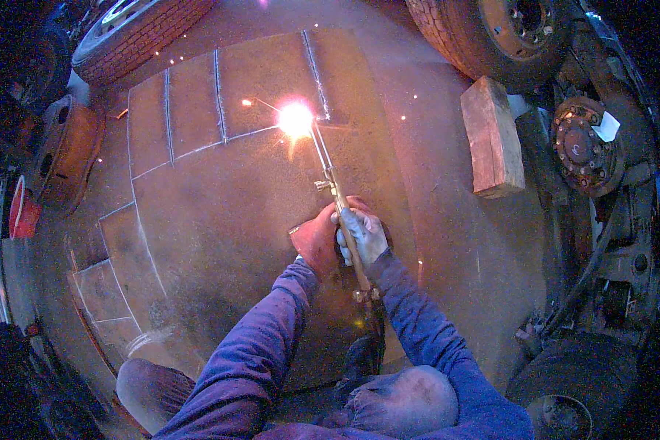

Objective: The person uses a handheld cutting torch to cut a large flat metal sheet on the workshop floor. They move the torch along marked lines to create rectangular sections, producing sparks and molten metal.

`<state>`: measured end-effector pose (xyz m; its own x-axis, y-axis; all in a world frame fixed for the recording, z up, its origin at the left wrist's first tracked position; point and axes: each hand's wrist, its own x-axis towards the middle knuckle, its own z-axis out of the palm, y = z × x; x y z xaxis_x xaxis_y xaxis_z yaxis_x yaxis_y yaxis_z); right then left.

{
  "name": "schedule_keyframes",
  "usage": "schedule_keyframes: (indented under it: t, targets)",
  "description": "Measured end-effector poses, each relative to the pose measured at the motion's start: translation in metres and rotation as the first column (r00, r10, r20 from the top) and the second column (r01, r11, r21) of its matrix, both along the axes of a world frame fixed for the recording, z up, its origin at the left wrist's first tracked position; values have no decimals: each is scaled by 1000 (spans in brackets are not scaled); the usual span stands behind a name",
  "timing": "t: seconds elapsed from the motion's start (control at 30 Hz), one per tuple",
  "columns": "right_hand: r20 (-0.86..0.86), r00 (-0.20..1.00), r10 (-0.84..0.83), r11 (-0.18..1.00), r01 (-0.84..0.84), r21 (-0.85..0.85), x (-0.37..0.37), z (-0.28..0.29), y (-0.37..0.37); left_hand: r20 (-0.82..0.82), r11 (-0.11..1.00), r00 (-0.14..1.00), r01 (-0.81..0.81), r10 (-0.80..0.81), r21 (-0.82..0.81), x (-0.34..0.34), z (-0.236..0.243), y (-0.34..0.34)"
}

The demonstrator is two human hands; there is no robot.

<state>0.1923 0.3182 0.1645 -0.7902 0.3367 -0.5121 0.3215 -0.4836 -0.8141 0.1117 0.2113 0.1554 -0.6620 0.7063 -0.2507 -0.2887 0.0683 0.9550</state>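
My right hand [364, 236] wraps the torch [336, 191] — a wobble could, I judge, drag the flame [296, 119] off the pale line [253, 135].
I can't tell whether the gloved left hand [317, 238] grips or just props; the torch slants over the rusty plate [220, 213], long axis near to far — tip pointing away, slightly left.

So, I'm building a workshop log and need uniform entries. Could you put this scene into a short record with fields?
Right hand: closed around the torch
Left hand: red-orange glove, against the torch; its grip is partly hidden
Torch tip: lost in a bright glare
Work surface: brown plate with pale lines
Right side: wooden block, nearer the person than a tyred wheel
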Motion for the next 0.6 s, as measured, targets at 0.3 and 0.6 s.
schedule_keyframes:
  t: [0.3, 0.6]
  targets:
    - [16, 1000, 4, 1000, -5, 19, 0, 1, 0, -31, 993, 999, 40, -37, 107, -2, 9, 0]
    - [-29, 1000, -11, 1000, 11, -10, 0, 1, 1, -327, 997, 942, 70, -75, -25, -3, 14, -3]
